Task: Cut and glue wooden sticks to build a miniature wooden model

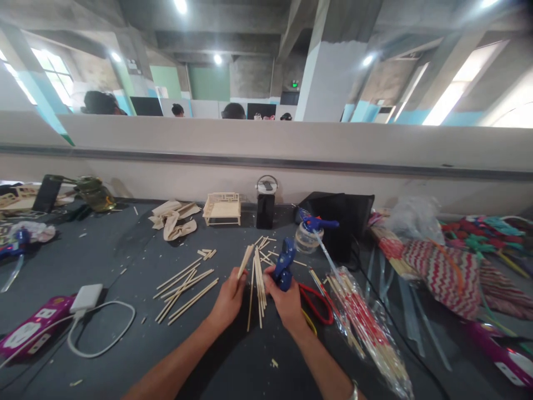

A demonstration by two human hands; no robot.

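My left hand (229,300) is closed around a short bunch of thin wooden sticks (245,261), which point up and away from me. My right hand (286,300) grips a blue hand tool (285,261); its exact kind is unclear, as the fingers cover its lower part. Between the two hands, a loose pile of long wooden sticks (259,286) lies on the dark table (166,355). Several more sticks (194,283) are spread to the left of my left hand. Beside my right wrist rests a red looped handle (318,304).
A small wooden bench model (222,209) stands at the back, near a phone (265,211) and crumpled cloth (174,219). A blue glue gun (318,222) sits on a jar (307,240). Bagged sticks (366,328) lie right; a purple power strip (39,325) lies left.
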